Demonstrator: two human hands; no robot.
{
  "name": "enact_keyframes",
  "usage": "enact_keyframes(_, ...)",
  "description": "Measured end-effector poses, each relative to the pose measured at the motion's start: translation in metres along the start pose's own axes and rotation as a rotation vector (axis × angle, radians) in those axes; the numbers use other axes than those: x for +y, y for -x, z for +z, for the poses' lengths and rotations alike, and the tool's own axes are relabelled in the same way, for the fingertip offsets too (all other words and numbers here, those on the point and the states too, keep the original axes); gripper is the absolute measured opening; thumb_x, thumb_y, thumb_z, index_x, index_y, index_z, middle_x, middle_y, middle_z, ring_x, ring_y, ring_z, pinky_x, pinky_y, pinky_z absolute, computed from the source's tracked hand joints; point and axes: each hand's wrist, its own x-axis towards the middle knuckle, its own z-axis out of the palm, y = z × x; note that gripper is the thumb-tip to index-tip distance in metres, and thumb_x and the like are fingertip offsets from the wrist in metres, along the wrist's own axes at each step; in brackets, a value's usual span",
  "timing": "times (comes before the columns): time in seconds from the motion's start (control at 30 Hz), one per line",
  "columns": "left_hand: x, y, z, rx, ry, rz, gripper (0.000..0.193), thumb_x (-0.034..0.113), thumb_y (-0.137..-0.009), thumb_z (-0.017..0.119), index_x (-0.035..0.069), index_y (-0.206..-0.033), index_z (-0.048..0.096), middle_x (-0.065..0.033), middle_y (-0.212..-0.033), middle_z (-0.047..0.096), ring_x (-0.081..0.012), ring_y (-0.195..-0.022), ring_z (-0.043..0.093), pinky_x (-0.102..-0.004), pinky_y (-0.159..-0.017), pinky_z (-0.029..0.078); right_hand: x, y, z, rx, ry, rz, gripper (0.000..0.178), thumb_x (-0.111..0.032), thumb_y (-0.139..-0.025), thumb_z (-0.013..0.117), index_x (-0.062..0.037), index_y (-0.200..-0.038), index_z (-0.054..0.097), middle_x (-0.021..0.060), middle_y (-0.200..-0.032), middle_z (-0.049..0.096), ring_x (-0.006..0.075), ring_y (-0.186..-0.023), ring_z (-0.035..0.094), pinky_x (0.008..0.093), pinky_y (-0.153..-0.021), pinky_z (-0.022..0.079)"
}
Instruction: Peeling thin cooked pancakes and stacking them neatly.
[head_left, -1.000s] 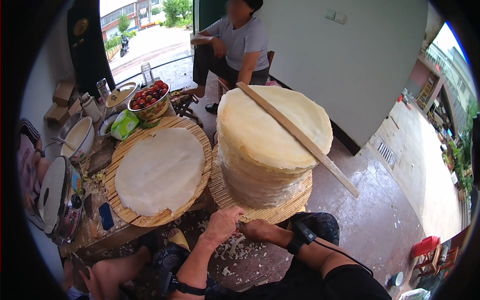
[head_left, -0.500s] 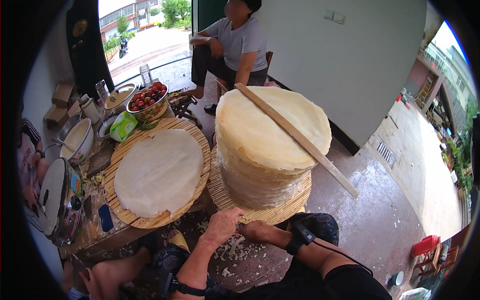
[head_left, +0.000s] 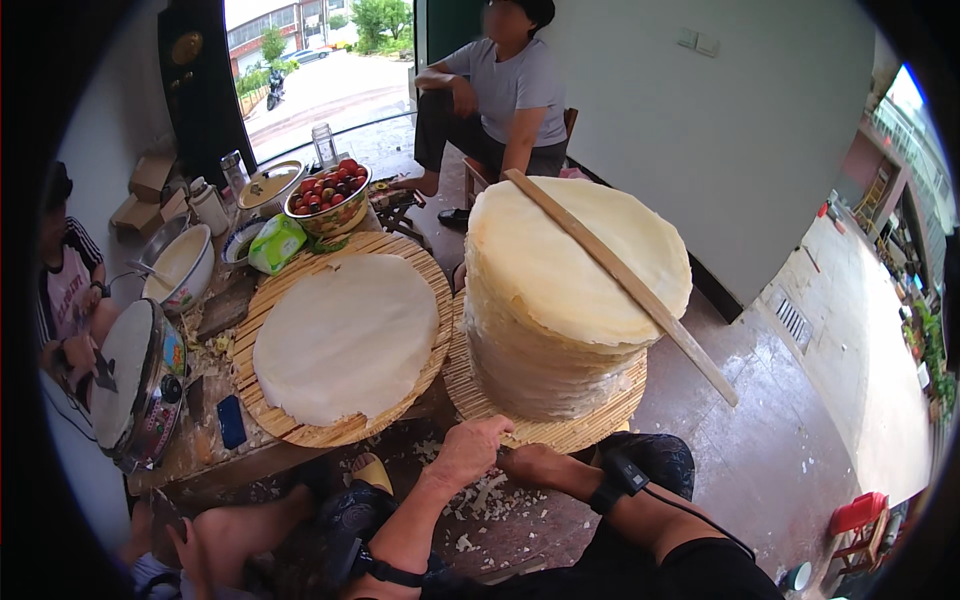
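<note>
My left hand (head_left: 466,452) and my right hand (head_left: 540,466) meet at the near edge of a slatted round mat (head_left: 628,402). Both are closed, fingertips almost touching. Whatever lies between them is too small and hidden to name. On that mat rises a tall stack of thin round flatbreads (head_left: 550,360), just beyond my hands. A flat wooden stick (head_left: 625,280) lies slantwise across its top, its near end jutting out past the right edge. Left of the stack, one pale flatbread (head_left: 345,335) rests on another slatted mat (head_left: 262,400).
A round griddle (head_left: 125,375) stands at left, where a person's hand (head_left: 78,355) holds a dark flat tool. Behind are a batter bowl (head_left: 188,270) and a bowl of red fruit (head_left: 330,215). A phone (head_left: 231,422) lies by the mat. Another person (head_left: 510,90) sits beyond. Crumbs litter the floor.
The whole view has swung left, so everything sits farther right and more of the person by the griddle shows. My hands keep their place by the stack, still closed together.
</note>
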Motion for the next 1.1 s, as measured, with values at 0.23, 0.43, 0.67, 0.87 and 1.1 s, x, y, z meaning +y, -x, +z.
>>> enact_keyframes(0.23, -0.002, 0.002, 0.001, -0.023, 0.007, -0.005, 0.022, 0.004, -0.085, 0.053, 0.010, -0.104, 0.062, -0.0154, -0.088, 0.067, -0.0335, -0.085, 0.065, -0.0421, -0.073, 0.051, -0.006, 0.002, -0.005, -0.006, -0.059, 0.029, 0.034, -0.022, -0.086, 0.058, -0.0098, -0.118, 0.058, 0.0188, -0.098, 0.066, 0.0345, -0.093, 0.065, 0.0457, -0.077, 0.052)
enact_keyframes(0.43, 0.002, 0.000, -0.001, -0.027, -0.013, 0.009, 0.022, 0.002, -0.083, 0.053, 0.010, -0.102, 0.062, -0.0139, -0.087, 0.067, -0.0324, -0.085, 0.065, -0.0410, -0.072, 0.051, 0.009, -0.005, 0.017, 0.139, -0.087, -0.091, 0.026, -0.020, -0.091, 0.044, -0.0066, -0.106, 0.060, 0.0201, -0.090, 0.066, 0.0356, -0.083, 0.066, 0.0480, -0.068, 0.052)
enact_keyframes(0.67, 0.001, 0.001, -0.001, 0.095, 0.014, 0.067, 0.020, 0.005, -0.085, 0.052, 0.008, -0.101, 0.063, -0.0131, -0.090, 0.067, -0.0308, -0.085, 0.066, -0.0387, -0.073, 0.052, 0.000, 0.001, 0.005, 0.203, -0.067, -0.140, 0.018, -0.011, -0.083, 0.054, -0.0041, -0.097, 0.061, 0.0181, -0.080, 0.066, 0.0336, -0.077, 0.066, 0.0456, -0.063, 0.051)
enact_keyframes(0.87, 0.006, 0.001, -0.004, -0.006, -0.020, -0.009, 0.019, 0.011, -0.090, 0.050, 0.008, -0.104, 0.062, -0.0147, -0.094, 0.067, -0.0333, -0.089, 0.065, -0.0407, -0.077, 0.051, -0.006, 0.002, -0.004, 0.056, -0.068, -0.049, 0.028, -0.016, -0.080, 0.063, -0.0083, -0.107, 0.061, 0.0161, -0.091, 0.067, 0.0336, -0.090, 0.065, 0.0448, -0.073, 0.051)
enact_keyframes(1.1, 0.008, 0.001, -0.005, -0.034, -0.014, -0.017, 0.019, 0.014, -0.091, 0.050, 0.008, -0.105, 0.062, -0.0150, -0.096, 0.067, -0.0351, -0.091, 0.063, -0.0423, -0.080, 0.050, 0.001, 0.001, 0.010, 0.241, -0.101, -0.168, 0.018, -0.007, -0.083, 0.052, -0.0017, -0.099, 0.057, 0.0200, -0.078, 0.064, 0.0365, -0.074, 0.065, 0.0467, -0.060, 0.050)
